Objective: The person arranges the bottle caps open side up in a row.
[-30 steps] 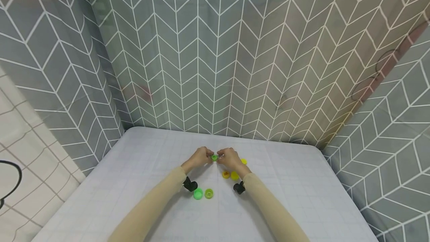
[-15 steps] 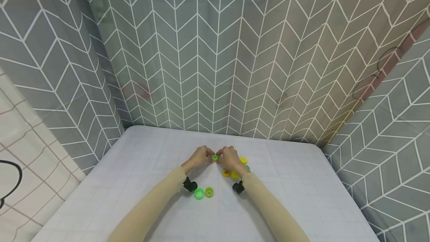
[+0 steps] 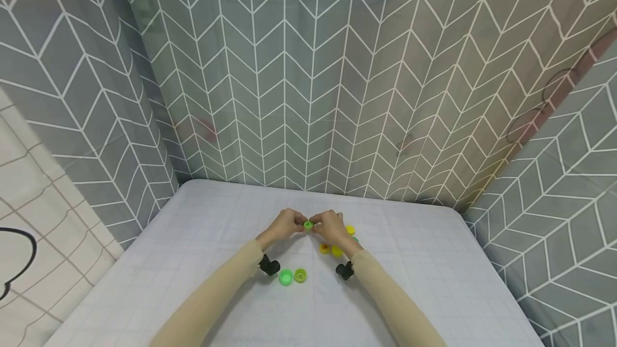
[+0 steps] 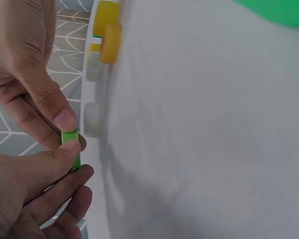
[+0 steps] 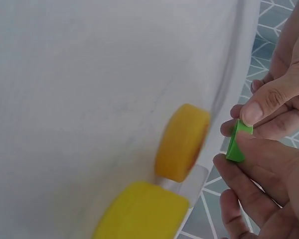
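A small bright green bottle cap (image 3: pixel 308 225) is held between both hands above the far middle of the table. My left hand (image 3: pixel 285 222) pinches one side with thumb and fingertips, and my right hand (image 3: pixel 330 226) pinches the other. The left wrist view shows the green cap (image 4: pixel 70 135) edge-on, partly covered by thumbs. From the right wrist, the cap (image 5: pixel 237 142) looks like a shallow tilted cup. Close by my right wrist lie an orange-yellow cap (image 3: pixel 325 249) with a reddish mark and a yellow cap (image 3: pixel 337 251).
Another yellow cap (image 3: pixel 350 229) and a partly hidden green cap (image 3: pixel 355 239) lie right of my right hand. Nearer the body, a light green cap (image 3: pixel 286 277) and an olive-green cap (image 3: pixel 300 276) sit side by side on the white table (image 3: pixel 217 213). Patterned curtains (image 3: pixel 299 95) surround the table.
The green cap has turned slightly between the fingers while both hands stay almost in place. A green cap beside the right wrist has come into sight.
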`<state>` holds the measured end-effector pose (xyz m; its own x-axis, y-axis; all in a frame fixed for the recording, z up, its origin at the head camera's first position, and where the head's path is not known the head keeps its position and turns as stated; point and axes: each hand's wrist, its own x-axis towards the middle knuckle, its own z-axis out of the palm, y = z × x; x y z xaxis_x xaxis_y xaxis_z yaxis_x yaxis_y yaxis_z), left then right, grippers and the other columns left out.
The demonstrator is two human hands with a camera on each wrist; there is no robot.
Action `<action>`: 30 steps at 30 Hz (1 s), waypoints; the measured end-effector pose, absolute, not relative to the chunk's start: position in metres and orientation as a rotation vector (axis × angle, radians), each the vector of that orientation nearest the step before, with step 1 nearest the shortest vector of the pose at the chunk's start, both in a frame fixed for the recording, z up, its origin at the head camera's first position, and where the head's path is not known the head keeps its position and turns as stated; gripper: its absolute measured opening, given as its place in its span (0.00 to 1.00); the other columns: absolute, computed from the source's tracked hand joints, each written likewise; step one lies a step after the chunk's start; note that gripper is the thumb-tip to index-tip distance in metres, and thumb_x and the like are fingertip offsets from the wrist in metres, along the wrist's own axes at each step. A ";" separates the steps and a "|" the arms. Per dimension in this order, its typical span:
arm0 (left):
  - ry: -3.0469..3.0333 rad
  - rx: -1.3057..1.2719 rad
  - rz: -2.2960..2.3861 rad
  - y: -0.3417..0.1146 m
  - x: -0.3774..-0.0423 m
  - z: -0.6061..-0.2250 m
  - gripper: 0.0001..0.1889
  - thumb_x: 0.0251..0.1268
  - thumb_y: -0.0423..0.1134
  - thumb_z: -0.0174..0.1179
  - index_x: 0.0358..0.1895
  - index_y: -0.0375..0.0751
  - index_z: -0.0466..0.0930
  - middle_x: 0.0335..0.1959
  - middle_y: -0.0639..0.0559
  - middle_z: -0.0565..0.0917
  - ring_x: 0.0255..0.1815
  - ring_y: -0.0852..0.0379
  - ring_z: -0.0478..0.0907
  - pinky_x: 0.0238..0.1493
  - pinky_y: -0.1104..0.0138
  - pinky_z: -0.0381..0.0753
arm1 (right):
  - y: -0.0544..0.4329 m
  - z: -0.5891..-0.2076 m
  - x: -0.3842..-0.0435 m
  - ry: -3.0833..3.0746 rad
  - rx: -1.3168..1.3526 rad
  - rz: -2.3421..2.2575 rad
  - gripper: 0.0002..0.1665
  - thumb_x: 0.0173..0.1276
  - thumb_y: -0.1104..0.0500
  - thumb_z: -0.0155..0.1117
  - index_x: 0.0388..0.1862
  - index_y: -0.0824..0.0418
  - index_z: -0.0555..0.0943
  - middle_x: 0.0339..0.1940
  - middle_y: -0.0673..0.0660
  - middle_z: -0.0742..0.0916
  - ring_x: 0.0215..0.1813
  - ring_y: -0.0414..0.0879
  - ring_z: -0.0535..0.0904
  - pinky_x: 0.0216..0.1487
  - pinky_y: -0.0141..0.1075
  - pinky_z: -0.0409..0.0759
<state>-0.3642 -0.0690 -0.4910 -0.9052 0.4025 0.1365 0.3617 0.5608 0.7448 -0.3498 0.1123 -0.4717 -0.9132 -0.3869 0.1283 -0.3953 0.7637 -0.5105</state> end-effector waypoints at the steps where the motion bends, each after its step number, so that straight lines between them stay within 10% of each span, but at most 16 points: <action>1: 2.729 0.685 1.289 -0.070 -0.364 -0.490 0.12 0.54 0.30 0.68 0.44 0.32 0.85 0.37 0.44 0.88 0.38 0.55 0.84 0.39 0.66 0.82 | 0.113 -0.471 -0.349 -2.928 0.662 0.878 0.16 0.61 0.60 0.69 0.49 0.60 0.86 0.47 0.55 0.89 0.53 0.55 0.76 0.54 0.53 0.59; 12: 2.707 0.747 1.340 -0.073 -0.351 -0.472 0.16 0.61 0.36 0.65 0.50 0.33 0.83 0.47 0.42 0.86 0.48 0.50 0.84 0.46 0.62 0.83 | 0.124 -0.457 -0.336 -2.812 0.724 1.104 0.17 0.65 0.58 0.66 0.51 0.61 0.84 0.47 0.55 0.89 0.44 0.48 0.82 0.45 0.39 0.81; 30: 2.637 0.759 1.397 -0.074 -0.339 -0.459 0.13 0.62 0.41 0.64 0.48 0.40 0.86 0.42 0.49 0.88 0.45 0.56 0.85 0.46 0.60 0.83 | 0.139 -0.444 -0.325 -2.774 0.821 1.216 0.14 0.66 0.55 0.65 0.49 0.58 0.86 0.44 0.54 0.89 0.42 0.44 0.83 0.42 0.35 0.82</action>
